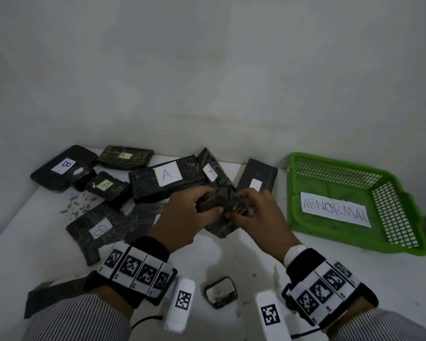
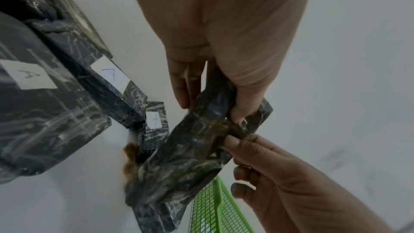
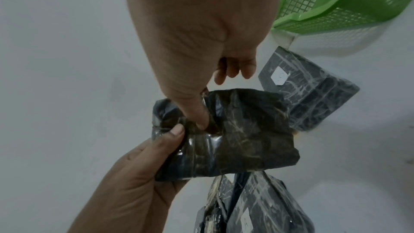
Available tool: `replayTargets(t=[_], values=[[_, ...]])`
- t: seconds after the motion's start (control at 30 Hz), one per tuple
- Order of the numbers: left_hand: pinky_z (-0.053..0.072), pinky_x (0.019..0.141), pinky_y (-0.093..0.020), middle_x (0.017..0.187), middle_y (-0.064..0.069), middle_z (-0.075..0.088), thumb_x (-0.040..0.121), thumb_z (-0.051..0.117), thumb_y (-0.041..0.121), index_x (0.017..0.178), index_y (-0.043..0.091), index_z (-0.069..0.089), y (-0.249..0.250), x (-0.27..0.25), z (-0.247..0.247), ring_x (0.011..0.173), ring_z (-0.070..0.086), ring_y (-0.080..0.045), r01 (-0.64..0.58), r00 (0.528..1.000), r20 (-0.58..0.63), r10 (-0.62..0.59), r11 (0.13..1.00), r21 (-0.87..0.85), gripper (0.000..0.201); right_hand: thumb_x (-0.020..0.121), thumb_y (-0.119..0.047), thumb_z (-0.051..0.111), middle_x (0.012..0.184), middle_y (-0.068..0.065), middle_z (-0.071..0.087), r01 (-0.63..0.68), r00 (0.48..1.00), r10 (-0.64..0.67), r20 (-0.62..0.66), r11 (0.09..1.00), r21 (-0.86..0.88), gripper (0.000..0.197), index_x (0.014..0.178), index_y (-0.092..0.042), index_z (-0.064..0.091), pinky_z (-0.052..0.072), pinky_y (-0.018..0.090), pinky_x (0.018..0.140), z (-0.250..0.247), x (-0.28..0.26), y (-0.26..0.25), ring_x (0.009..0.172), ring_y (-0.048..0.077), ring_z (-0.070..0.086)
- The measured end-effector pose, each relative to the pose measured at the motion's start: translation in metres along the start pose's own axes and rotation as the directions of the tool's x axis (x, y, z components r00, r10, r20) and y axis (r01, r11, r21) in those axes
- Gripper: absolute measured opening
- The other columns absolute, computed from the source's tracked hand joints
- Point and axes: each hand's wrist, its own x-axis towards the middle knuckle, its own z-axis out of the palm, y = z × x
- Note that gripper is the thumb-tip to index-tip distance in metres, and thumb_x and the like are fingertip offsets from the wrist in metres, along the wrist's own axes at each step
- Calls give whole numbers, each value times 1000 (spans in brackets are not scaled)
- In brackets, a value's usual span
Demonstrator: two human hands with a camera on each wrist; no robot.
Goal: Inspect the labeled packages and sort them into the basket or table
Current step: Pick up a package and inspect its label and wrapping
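A small crumpled dark package [image 1: 225, 203] is lifted above the white table [image 1: 231, 257], held between both hands; no label shows on it. My left hand [image 1: 210, 201] grips its left end, thumb on top [image 2: 239, 112]. My right hand [image 1: 239, 205] pinches its right end, with one fingertip [image 3: 201, 121] pressed into a fold of the wrap [image 3: 246, 139]. The green mesh basket [image 1: 403, 217], holding a paper marked ABNORMAL, stands at the right and holds no package.
Several dark packages labelled A [image 1: 167, 178] or B [image 1: 64, 168] lie across the back and left of the table. One more package [image 1: 256, 178] lies beside the basket. A small torn piece [image 1: 220, 292] sits near the front edge, and scattered scraps [image 1: 76, 205] lie at the left.
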Motion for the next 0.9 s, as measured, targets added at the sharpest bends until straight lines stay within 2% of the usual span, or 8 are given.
replayTargets(t=[0.07,0.13,0.3,0.43,0.53,0.67,0.73,0.9], values=[[48,66,-9,82,3,71,85,79,14,101,13,75,3,1,-2,77,65,-8,-61,998,21,60,997,57,17,81,-31,86,111,-3,48,71,997,-71,10,996,-46,41,115,-32,63,42,21,95,-1,-1,-3,109,17,50],[45,66,-6,82,10,69,85,77,14,101,15,76,6,2,-3,79,64,-1,-88,995,55,83,992,87,16,81,-29,85,113,-3,55,166,986,-166,9,984,-68,41,117,-29,65,42,26,94,-1,-2,-6,110,16,51],[47,78,-8,99,4,74,85,76,22,116,13,73,9,3,-5,86,65,-3,-138,989,64,132,983,117,32,85,-18,82,98,-1,69,247,969,-248,-14,967,-56,21,103,-22,72,40,7,74,-2,0,-6,86,3,59],[44,85,1,109,7,67,81,84,14,128,4,65,9,-2,-4,99,61,0,-132,991,-25,135,986,97,52,87,-13,79,98,-3,70,235,970,-237,-50,971,-48,21,105,-21,73,41,4,73,-2,-2,-3,88,-3,60],[45,81,0,103,11,70,81,84,19,122,11,70,6,-2,-4,87,63,10,-87,994,-53,94,990,114,44,86,-12,80,98,-4,68,243,966,-246,-79,969,-37,22,104,-22,71,41,4,74,-2,-3,-4,90,-7,58],[46,64,-5,76,13,66,87,77,17,95,18,73,9,-2,-6,72,62,5,63,996,-70,-61,997,32,9,83,-28,84,106,-10,63,157,987,-156,36,988,-12,36,109,-36,61,43,9,81,-3,-1,-2,97,-5,56],[46,59,-10,69,3,67,90,75,20,82,13,71,8,1,-7,65,61,0,198,972,-106,-209,974,-109,11,79,-34,87,112,-12,66,70,990,-69,125,998,-1,48,118,-37,59,50,14,84,-6,-2,1,101,-1,61],[60,66,-25,89,-15,77,91,74,22,93,-2,73,6,4,-6,86,75,-27,426,863,-27,-505,755,-498,24,76,-20,92,100,5,79,-147,968,96,232,966,213,43,114,-17,72,66,42,71,-11,-2,8,86,23,77]])
